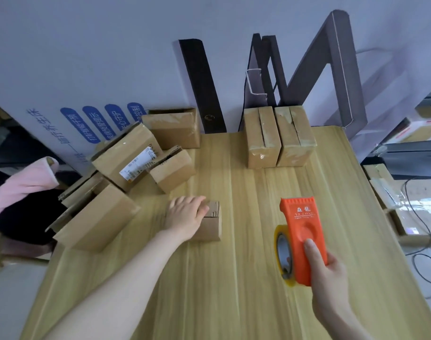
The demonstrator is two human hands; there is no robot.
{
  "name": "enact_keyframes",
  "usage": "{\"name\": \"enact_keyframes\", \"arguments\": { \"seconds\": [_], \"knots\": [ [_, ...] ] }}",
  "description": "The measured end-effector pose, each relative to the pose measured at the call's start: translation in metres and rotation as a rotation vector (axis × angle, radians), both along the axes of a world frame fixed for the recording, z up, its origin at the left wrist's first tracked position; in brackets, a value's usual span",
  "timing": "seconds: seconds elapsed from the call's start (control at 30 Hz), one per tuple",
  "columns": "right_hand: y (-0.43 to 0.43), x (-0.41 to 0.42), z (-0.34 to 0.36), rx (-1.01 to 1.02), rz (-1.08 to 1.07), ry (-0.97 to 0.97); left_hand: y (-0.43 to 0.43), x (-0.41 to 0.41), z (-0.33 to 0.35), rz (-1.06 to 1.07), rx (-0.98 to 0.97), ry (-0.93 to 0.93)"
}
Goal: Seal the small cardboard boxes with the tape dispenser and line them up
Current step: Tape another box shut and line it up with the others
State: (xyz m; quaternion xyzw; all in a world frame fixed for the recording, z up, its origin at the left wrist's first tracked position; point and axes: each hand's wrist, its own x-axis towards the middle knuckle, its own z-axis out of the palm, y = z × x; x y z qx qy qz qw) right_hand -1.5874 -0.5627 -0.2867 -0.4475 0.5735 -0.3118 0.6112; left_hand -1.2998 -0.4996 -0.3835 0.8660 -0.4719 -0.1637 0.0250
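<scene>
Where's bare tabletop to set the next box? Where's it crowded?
Free: the strip between the small box and tape dispenser, running back to the gap between the left box pile and the two sealed boxes; also the near end of the table. Crowded: far-left corner.

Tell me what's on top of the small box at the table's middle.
The left hand holds the small box from above, fingers curled over its top. Whatever lies beneath the hand is hidden.
</scene>
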Motion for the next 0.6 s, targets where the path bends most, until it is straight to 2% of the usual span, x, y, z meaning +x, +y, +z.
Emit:
{"name": "enact_keyframes", "arguments": {
  "seconds": [0.13,0.27,0.4,0.5,0.6],
  "knots": [
    [0.040,0.001,0.007,0.003,0.031,-0.032,0.036,-0.061,0.002,-0.102,-0.050,0.016],
    [0.078,-0.002,0.016,0.011,0.041,-0.044,0.088,-0.121,-0.006,-0.244,-0.171,-0.060],
    [0.110,-0.009,0.024,0.023,0.057,-0.022,0.119,-0.143,-0.009,-0.260,-0.247,-0.030],
    [0.129,-0.017,0.033,0.029,0.057,-0.031,0.117,-0.138,0.000,-0.222,-0.270,0.060],
    [0.138,-0.024,0.043,0.010,0.085,-0.025,0.103,-0.129,0.021,-0.052,-0.298,0.374]
  ]
}}
